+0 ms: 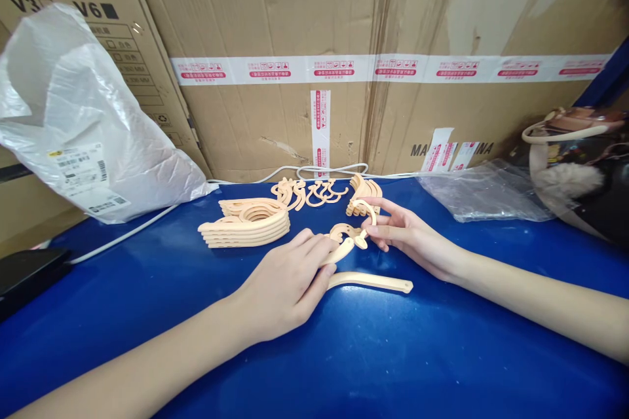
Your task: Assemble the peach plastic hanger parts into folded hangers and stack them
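My left hand (289, 278) is closed around a cream plastic hanger arm (340, 251), whose holed end pokes out past the fingers. A second long hanger arm (373, 281) extends to the right from beneath my left thumb; whether that hand also holds it, I cannot tell. Between thumb and fingers, my right hand (410, 236) pinches a cream hanger hook (372, 211), its flared base close to the holed end of the arm. Behind both hands lies another curved hanger piece (341, 230), partly hidden.
Stacked folded hangers (246, 232) sit left on the blue table (304, 366). Loose hooks (324, 192) and curved hanger arms (366, 188) lie behind. A white plastic parcel (83, 124), clear bag (486, 193), white cable (122, 236) and cardboard boxes (275, 124) surround them.
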Motion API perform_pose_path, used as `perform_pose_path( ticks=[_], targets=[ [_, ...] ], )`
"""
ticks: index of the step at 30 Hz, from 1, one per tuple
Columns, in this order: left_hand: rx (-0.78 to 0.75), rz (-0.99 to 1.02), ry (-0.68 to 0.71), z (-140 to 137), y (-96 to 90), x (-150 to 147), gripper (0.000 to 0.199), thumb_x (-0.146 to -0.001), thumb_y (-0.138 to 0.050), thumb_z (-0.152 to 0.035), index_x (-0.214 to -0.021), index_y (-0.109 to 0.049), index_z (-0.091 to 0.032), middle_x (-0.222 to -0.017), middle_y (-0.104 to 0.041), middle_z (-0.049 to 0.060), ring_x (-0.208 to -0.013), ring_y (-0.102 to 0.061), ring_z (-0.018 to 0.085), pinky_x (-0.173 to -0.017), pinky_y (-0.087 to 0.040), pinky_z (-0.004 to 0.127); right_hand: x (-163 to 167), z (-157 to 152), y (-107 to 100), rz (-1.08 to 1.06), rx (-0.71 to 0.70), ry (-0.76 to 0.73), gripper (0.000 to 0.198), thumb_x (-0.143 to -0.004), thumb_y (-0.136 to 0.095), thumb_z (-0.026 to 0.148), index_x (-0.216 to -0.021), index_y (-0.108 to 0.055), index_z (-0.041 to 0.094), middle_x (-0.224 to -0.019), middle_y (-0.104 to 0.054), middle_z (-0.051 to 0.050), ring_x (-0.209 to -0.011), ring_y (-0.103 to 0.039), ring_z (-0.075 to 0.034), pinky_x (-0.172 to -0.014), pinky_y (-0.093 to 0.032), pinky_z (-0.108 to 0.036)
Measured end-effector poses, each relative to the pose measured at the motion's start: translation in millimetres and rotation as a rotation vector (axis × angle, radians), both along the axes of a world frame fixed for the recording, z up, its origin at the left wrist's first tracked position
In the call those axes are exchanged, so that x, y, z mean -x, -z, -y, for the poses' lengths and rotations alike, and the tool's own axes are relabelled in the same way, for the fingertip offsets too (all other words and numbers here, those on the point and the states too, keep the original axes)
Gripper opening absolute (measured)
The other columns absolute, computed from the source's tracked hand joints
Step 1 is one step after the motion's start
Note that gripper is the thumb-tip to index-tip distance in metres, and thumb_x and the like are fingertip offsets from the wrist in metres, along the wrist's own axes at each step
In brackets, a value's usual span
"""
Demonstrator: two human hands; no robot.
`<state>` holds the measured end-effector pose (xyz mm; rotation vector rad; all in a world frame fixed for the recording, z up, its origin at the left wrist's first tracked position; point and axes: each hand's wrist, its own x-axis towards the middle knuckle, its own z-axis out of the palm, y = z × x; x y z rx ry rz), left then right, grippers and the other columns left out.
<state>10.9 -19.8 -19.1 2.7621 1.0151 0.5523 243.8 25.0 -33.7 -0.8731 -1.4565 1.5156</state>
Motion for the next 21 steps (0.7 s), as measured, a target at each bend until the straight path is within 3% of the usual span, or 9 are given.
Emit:
perform_pose_path(
  ticks=[5,14,21],
  targets=[
    [-0.002,-0.003,0.027,-0.8,0.3,-0.1,0.029,-0.100,-0.027,-0.023,-0.121,-0.047,-0.017,-0.117,-0.058,0.010,-0.103,-0.051,0.024,-0.091,-0.044,0.041,-0.8,-0.1,0.7,0.017,-0.001,0.009,0.059,-0.076,-0.073,0.024,-0.128,-0.047,0.024,-0.069,-0.058,0.004,-0.059,-0.048,-0.010,-0.055,-0.037,-0.023],
    [0.043,0.029,0.033,-1.3,2.6,0.5,0.025,-0.099,-0.032,-0.020,-0.119,-0.047,-0.020,-0.121,-0.057,0.008,-0.108,-0.053,0.022,-0.097,-0.041,0.042,-0.6,0.2,-1.1,0.003,0.012,-0.029,0.057,-0.075,-0.074,0.025,-0.126,-0.048,0.023,-0.084,-0.062,0.001,-0.060,-0.047,-0.009,-0.056,-0.037,-0.023],
    [0.039,0.041,0.000,-1.8,4.7,0.8,0.026,-0.100,-0.034,-0.021,-0.121,-0.049,-0.021,-0.115,-0.059,0.007,-0.099,-0.054,0.021,-0.086,-0.046,0.038,-1.7,-1.5,-0.9,0.016,0.006,-0.059,0.057,-0.075,-0.074,0.026,-0.126,-0.048,0.023,-0.083,-0.061,0.001,-0.060,-0.049,-0.009,-0.057,-0.037,-0.024]
  ],
)
